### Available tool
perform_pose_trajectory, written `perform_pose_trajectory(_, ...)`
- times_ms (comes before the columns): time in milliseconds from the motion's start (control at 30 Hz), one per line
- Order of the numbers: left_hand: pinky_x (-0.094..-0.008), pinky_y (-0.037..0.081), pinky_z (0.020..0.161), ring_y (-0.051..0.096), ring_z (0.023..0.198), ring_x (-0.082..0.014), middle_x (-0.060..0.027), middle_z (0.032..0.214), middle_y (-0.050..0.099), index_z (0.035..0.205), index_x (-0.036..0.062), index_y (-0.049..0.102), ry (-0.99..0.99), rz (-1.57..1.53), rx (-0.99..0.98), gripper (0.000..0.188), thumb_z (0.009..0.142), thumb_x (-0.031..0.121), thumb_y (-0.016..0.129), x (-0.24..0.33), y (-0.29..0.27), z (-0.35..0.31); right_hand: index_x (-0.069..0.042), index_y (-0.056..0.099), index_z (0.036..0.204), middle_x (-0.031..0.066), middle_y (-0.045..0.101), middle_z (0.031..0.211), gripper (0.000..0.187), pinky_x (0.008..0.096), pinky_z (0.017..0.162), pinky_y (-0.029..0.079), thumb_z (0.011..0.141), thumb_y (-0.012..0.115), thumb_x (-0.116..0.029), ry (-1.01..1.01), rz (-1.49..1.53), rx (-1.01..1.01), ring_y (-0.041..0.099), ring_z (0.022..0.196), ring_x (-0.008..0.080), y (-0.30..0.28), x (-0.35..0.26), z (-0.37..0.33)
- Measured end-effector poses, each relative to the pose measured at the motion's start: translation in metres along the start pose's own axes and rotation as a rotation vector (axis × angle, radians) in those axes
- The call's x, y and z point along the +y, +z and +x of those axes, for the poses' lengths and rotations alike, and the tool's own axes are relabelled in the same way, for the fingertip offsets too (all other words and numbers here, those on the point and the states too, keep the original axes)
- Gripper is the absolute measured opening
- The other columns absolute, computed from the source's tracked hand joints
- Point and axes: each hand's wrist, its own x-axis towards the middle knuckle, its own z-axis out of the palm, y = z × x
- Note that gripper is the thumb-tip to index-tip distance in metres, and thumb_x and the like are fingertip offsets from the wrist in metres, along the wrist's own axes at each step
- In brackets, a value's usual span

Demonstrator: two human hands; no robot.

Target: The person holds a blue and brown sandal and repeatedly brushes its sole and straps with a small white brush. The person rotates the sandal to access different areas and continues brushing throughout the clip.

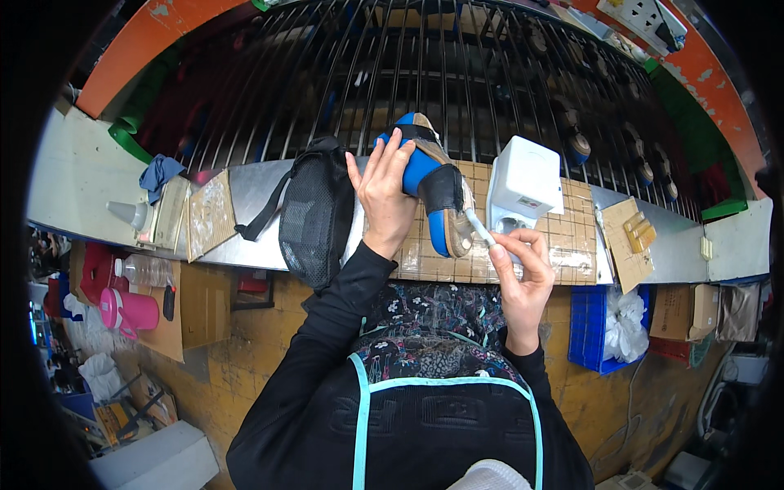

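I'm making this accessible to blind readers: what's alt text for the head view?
A person's left hand holds a blue, black and tan shoe while the right hand pinches a thin white tool at the shoe's edge. A black mesh bag lies left, a white container right, and metal bars stretch beyond.

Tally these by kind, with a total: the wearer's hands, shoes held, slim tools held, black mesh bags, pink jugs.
Hands: 2, left hand and right hand
Black-strapped shoe: 1
Slim pale tool: 1
Black mesh bag: 1
Pink jug: 1
Total: 6
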Motion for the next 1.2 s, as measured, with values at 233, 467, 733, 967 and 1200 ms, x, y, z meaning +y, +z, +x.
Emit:
perform_pose_trajectory(233,-0.0609,0.012,0.114,0.053,0.124,-0.0334,-0.0077,0.132,0.059,0.117,0.0146,0.064,0.019,0.014,0.015,0.060,0.060,0.000,0.076,-0.002,0.000,0.001,-0.002,0.074,0.099,0.0056,0.056,0.096,0.017,0.0215,0.059,0.044,0.082,0.073,-0.004,-0.124,-0.149,0.093,0.054,0.078,0.0112,0.004,0.003,0.005)
perform_pose_trajectory(467,-0.0601,0.014,0.113,0.057,0.118,-0.0357,-0.0093,0.128,0.062,0.115,0.0135,0.062,-0.036,-0.030,-0.069,0.056,0.062,0.003,0.078,0.000,0.001,0.002,-0.002,0.074,0.099,0.0069,0.057,0.095,0.019,0.0215,0.060,0.045,0.080,0.074,-0.002,-0.149,-0.032,0.034,0.055,0.080,0.0120,0.003,0.008,0.008)
perform_pose_trajectory(733,-0.0579,0.019,0.110,0.068,0.094,-0.0280,-0.0083,0.097,0.072,0.106,0.0127,0.062,-0.157,-0.166,-0.330,0.035,0.074,0.017,0.075,0.014,-0.015,0.009,-0.001,0.073,0.099,0.0058,0.056,0.094,0.018,0.0208,0.061,0.044,0.081,0.073,-0.002,-0.257,-0.006,0.009,0.053,0.077,0.0105,0.003,0.009,0.025)
perform_pose_trajectory(967,-0.0465,0.043,0.096,0.068,0.084,-0.0318,-0.0075,0.082,0.071,0.097,0.0117,0.058,-0.213,-0.311,-0.485,0.044,0.059,0.003,0.080,0.021,-0.030,0.016,-0.001,0.073,0.098,0.0056,0.056,0.095,0.018,0.0215,0.061,0.044,0.080,0.073,-0.001,-0.314,0.042,-0.048,0.053,0.079,0.0109,0.006,0.003,0.044)
perform_pose_trajectory(1200,-0.0369,0.049,0.089,0.066,0.100,-0.0319,-0.0143,0.101,0.070,0.115,0.0075,0.062,-0.369,-0.325,-0.886,0.075,0.044,0.007,0.089,0.022,-0.050,0.024,-0.001,0.073,0.097,0.0057,0.057,0.093,0.018,0.0216,0.061,0.045,0.079,0.074,-0.001,-0.362,0.047,-0.113,0.055,0.078,0.0114,0.007,-0.002,0.060)
